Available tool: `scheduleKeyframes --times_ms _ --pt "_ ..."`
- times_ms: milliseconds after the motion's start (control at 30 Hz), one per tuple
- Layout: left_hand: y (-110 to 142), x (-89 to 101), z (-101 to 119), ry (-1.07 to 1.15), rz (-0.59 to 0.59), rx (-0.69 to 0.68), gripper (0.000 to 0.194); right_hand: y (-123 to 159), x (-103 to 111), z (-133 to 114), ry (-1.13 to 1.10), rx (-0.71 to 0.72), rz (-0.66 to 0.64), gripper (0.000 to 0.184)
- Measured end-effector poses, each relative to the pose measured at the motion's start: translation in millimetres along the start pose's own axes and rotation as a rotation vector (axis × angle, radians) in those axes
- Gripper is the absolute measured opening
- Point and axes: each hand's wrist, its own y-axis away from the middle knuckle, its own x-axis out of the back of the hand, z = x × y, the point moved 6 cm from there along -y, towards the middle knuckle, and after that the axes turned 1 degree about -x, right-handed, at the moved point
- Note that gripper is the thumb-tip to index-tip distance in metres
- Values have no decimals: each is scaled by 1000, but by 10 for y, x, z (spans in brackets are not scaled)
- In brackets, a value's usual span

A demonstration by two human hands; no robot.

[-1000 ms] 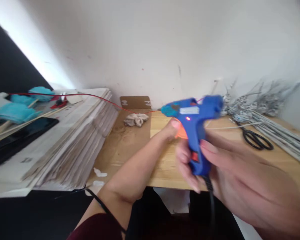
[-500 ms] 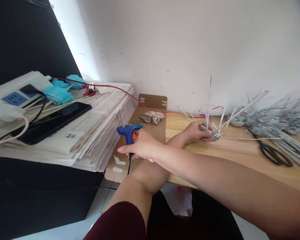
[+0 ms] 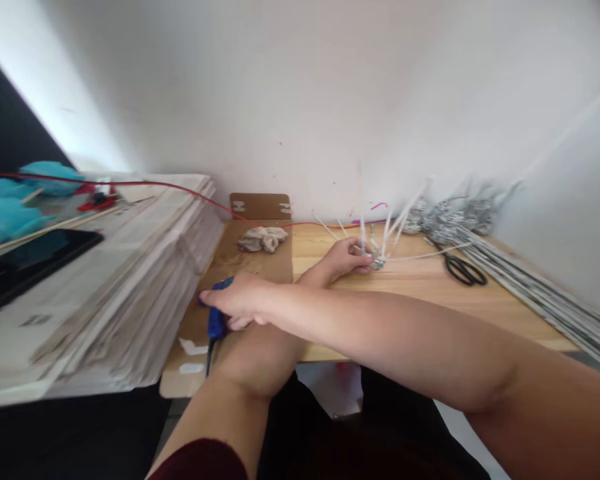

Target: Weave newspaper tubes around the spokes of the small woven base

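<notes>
From here, work on the small woven pc [image 3: 379, 264], just right of centre frame, looks part-done: the base seems formed, but several pale strands stick up loose & one runs out right twd the black scissors [image 3: 465, 271]. No ends look tucked or trimmed, so finishing's prob. left.

L hand [image 3: 353, 257] has the pc pinched btwn thumb & fingers, down at tabletop [image 3: 415, 277] level. R hand [image 3: 235, 299], crossed over the L forearm, is wrapped round the blue glue gun [image 3: 217, 323], left of centre, low over the cardboard [image 3: 260, 268]. Nozzle's hidden; can't tell if the gun's touching down. Fingers aren't off it, so the put-down, if that's what it is, isn't complete.

Upper right by the wall: a cluster of similar-looking pcs [image 3: 450, 213], maybe done ones, w/ a bundle of paper sticks [image 3: 520, 287] running to lower right, apparently unused stock.
</notes>
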Motion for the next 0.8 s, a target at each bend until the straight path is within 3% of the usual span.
scheduleKeyframes --times_ms 67,133,200,267,367,467,567,800 --pt "-2 12 11 -31 3 3 45 184 143 -5 214 149 29 46" --pt "-3 23 50 -48 -9 -10 47 476 338 44 157 409 36 36" --pt "2 50 98 -57 3 -11 48 804 629 244 66 600 71 25" --pt "10 68 150 -64 14 -12 50 1061 1098 590 129 605 351 23" --pt "22 68 231 -103 35 -53 51 1303 1827 1114 215 478 793 18" --pt "27 44 244 -153 42 -36 51 1324 2266 1400 268 471 989 12" --pt "32 39 217 -197 49 11 51 1209 2408 1482 334 563 1022 11" --pt "45 61 182 -250 64 45 44 1092 2415 1552 396 719 1031 3"
